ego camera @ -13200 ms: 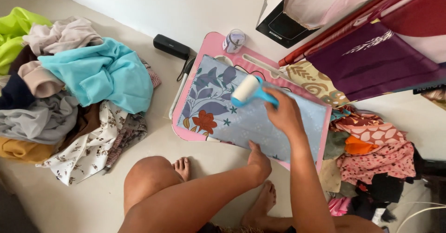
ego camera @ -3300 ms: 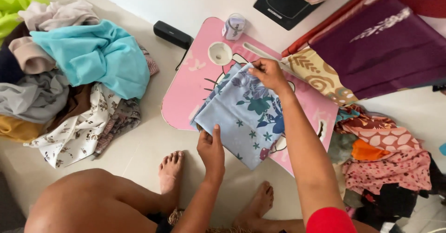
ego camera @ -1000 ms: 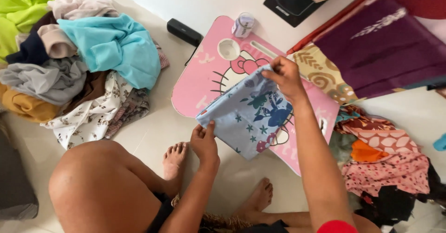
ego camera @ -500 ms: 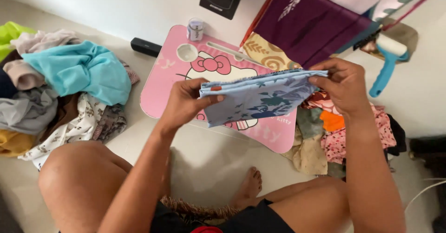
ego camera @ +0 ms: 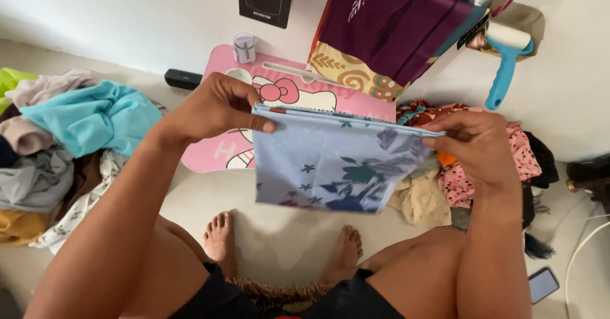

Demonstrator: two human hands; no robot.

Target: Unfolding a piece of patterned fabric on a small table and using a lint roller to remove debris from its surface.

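Note:
A folded light-blue cloth with a flower print [ego camera: 330,160] hangs in the air in front of me, above my feet. My left hand [ego camera: 216,106] pinches its top left corner. At the top right corner, my right hand [ego camera: 476,144] grips the folded edge. Behind the cloth lies a pink lap table with a cat picture [ego camera: 210,154] on the floor. A blue lint roller with a white roll [ego camera: 505,61] lies on the floor at the upper right.
A heap of mixed clothes [ego camera: 57,141] with a turquoise piece on top lies at the left. Another pile of patterned clothes [ego camera: 457,179] sits at the right. A small jar [ego camera: 243,47] stands on the table's far edge, a black bar-shaped device [ego camera: 182,79] beside it. A phone [ego camera: 544,285] lies at bottom right.
Both hands lifted the folded cloth off the pink table and brought it toward me; it now hangs down from its top edge. The view swung right, showing the lint roller on the floor.

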